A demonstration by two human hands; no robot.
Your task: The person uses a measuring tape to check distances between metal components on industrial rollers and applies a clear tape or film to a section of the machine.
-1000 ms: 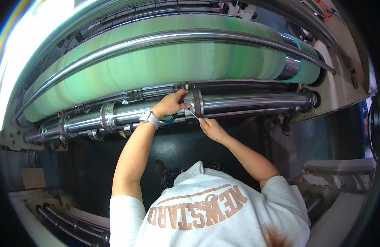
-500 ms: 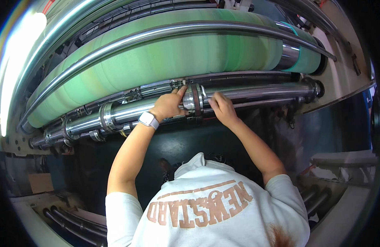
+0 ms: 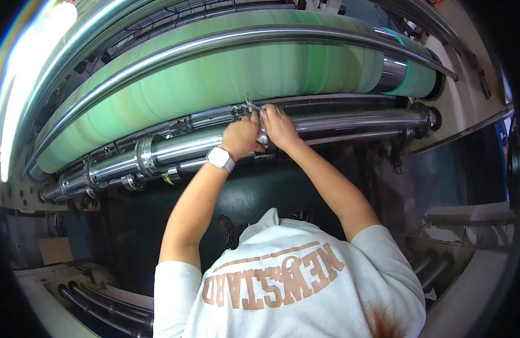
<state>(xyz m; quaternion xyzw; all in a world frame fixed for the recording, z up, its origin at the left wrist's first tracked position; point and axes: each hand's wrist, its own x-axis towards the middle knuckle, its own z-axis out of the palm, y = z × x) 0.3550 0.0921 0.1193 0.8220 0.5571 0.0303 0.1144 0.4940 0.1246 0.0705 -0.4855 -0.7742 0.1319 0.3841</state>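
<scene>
A metal collar ring point(image 3: 264, 142) sits around a long shiny steel shaft point(image 3: 186, 147), partly covered by both hands. My left hand point(image 3: 240, 137), with a watch at its wrist, is closed around the collar's left side, its fingertips over the top. On the collar's right, my right hand point(image 3: 280, 127) pinches a thin metal hex key point(image 3: 254, 106), whose bent end sticks out past the fingers toward the green roller. The hands touch or nearly touch. Where the key meets the collar is hidden by my fingers. Another collar ring point(image 3: 145, 156) is on the shaft further left.
A large green roller point(image 3: 215, 79) lies beyond the shaft, with a steel bar point(image 3: 243, 37) across it. Below the shaft runs a thinner rod with small collars point(image 3: 131, 182). The machine's side frame point(image 3: 460, 73) stands at the right. Dark floor point(image 3: 231, 194) shows beneath.
My right hand has moved left and up over the collar, bringing the key across its top. My left hand has shifted right, with its fingers further over the collar.
</scene>
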